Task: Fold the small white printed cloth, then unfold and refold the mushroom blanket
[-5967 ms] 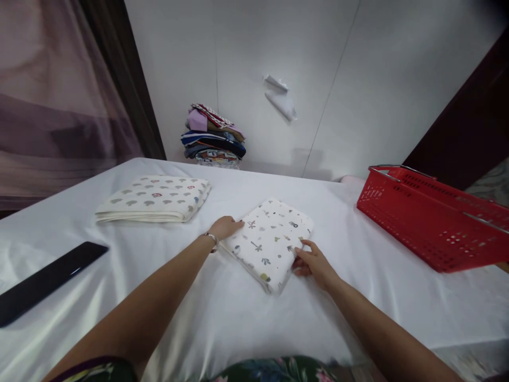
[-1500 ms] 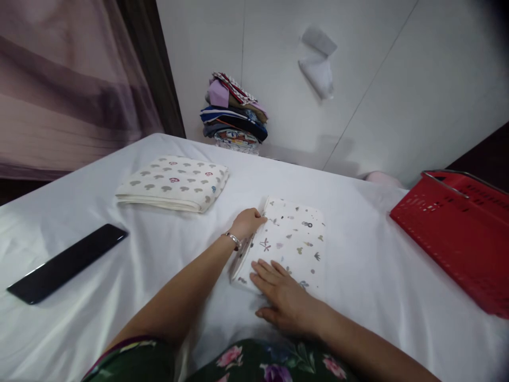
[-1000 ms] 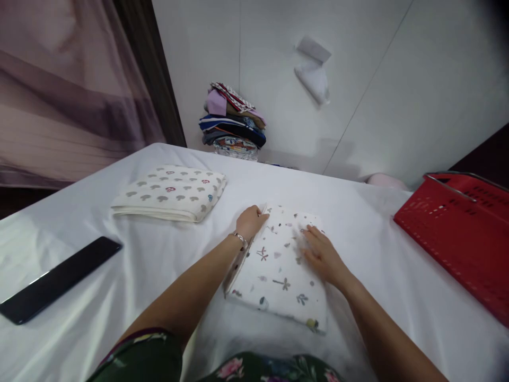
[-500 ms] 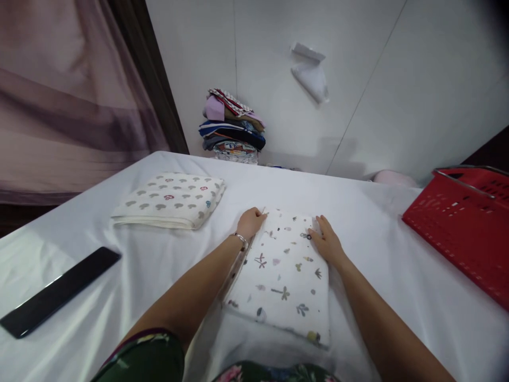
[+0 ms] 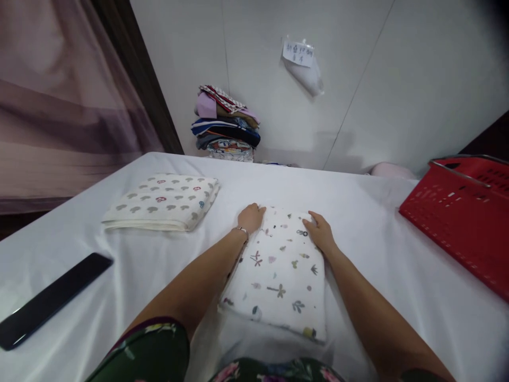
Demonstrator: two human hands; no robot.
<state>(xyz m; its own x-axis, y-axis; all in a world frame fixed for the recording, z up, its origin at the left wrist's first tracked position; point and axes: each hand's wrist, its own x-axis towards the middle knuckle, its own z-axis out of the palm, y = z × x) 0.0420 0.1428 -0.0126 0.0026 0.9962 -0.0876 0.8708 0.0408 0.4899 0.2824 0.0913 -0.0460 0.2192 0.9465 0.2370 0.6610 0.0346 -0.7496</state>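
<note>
A folded white cloth point(image 5: 286, 276), printed with small plants and shapes, lies flat in front of me on the white-covered table point(image 5: 358, 201). At its far left corner my left hand point(image 5: 251, 217) is closed on the edge, a bracelet on the wrist. My right hand point(image 5: 320, 232) grips the far right edge, thumb over the top and the other fingers along the outside, partly hidden. To the left lies a second folded cloth point(image 5: 167, 201), white with grey mushroom shapes and a few red and blue ones; neither hand touches it.
A long black glossy object point(image 5: 55, 297) lies at the left. On the right stands a red basket point(image 5: 461, 217) with a metal handle. Beyond the far edge is a stack of folded fabrics point(image 5: 228, 124). A paper note point(image 5: 298, 54) hangs on the wall; a curtain point(image 5: 71, 106) is at left.
The view has shifted slightly, so the whole scene sits a little further left. Both hands stay at the cloth's far corners, with only small finger shifts. The wall note now faces me.
</note>
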